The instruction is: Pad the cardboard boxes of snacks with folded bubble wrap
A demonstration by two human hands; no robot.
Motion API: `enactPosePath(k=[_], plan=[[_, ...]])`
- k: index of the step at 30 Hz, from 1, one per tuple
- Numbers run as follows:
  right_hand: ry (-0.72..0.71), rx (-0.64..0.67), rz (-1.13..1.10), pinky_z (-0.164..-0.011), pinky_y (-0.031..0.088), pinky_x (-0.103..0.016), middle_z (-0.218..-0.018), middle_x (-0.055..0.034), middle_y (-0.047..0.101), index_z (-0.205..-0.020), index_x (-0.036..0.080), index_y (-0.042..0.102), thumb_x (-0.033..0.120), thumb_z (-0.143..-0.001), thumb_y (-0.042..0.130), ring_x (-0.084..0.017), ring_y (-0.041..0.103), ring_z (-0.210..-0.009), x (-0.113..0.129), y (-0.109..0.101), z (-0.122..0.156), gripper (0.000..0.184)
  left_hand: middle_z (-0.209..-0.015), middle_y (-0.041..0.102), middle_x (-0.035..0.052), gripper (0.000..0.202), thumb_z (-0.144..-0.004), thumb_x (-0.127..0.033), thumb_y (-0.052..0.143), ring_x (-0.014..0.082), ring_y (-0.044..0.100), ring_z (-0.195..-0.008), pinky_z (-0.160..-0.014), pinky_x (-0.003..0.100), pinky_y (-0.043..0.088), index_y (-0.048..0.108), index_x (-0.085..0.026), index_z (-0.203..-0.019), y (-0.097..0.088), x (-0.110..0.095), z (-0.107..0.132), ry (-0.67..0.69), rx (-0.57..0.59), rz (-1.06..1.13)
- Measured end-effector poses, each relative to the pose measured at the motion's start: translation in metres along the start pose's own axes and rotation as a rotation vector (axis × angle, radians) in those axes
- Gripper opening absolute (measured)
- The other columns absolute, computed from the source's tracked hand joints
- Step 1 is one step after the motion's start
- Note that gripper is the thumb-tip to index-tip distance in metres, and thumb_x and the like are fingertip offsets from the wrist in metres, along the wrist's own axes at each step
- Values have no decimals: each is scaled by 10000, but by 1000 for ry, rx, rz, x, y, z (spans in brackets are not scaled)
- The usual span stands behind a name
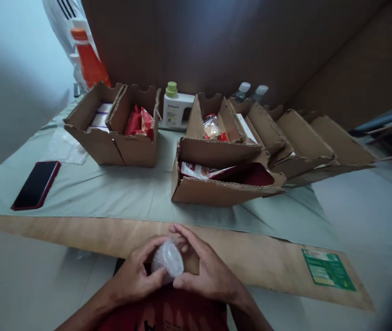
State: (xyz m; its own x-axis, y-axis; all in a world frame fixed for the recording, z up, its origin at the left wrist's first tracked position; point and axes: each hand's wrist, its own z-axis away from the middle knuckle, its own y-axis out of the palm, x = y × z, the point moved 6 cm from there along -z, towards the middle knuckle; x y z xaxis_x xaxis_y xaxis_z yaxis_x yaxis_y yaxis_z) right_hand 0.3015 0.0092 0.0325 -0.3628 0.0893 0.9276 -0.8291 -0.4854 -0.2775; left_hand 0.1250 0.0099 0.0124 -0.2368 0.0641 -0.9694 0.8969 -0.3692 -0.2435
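Note:
A rounded, shiny bundle of clear plastic (168, 261) is between my hands, above the near edge of the table and in front of my red shirt. My left hand (142, 271) grips it from the left, thumb on the near side and fingers curled behind. On the other side, my right hand (211, 271) is cupped, its thumb at the bundle's lower right edge and its fingers reaching behind it, with a gap at the palm. What the plastic wraps, if anything, I cannot make out. Beyond my hands lies a cardboard box (213, 195) with dark red and white packets (199, 171).
Two joined cardboard boxes (123, 149) stand at the back left, near a black phone (36, 185) and a clear plastic bag (66, 146). A white bottle with a green cap (177, 108) is behind. More cardboard boxes (304, 133) line the right. A green label (328, 270) is at the front edge.

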Motion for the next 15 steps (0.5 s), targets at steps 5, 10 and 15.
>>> enactPosePath(k=[5,10,15], plan=[[-10,17,169,-1161,421,-504,-1487,-97,593,-1502,289,513,273,-707,831,-311,560,-1353,12,-23,13,856,-1259,727,88,712,-720,-91,616,227,740,-1081,-928,307,619,489,-239,-1405,18,-13,-14,204,14,-241],[-49,-34,308,-1049,514,-425,-1240,-76,732,-1258,231,660,205,-787,712,-254,668,-1174,31,-40,15,474,-1313,707,67,930,-747,-83,610,235,720,-1133,-987,356,609,267,-320,-1578,27,-49,-29,439,56,-350],[-235,-142,536,-844,593,-336,-992,-9,772,-1074,294,668,175,-796,660,-206,730,-940,72,-87,29,303,-1252,727,68,899,-857,-268,730,267,716,-1123,-937,385,625,241,-391,-1602,23,-73,-48,487,108,-242]])
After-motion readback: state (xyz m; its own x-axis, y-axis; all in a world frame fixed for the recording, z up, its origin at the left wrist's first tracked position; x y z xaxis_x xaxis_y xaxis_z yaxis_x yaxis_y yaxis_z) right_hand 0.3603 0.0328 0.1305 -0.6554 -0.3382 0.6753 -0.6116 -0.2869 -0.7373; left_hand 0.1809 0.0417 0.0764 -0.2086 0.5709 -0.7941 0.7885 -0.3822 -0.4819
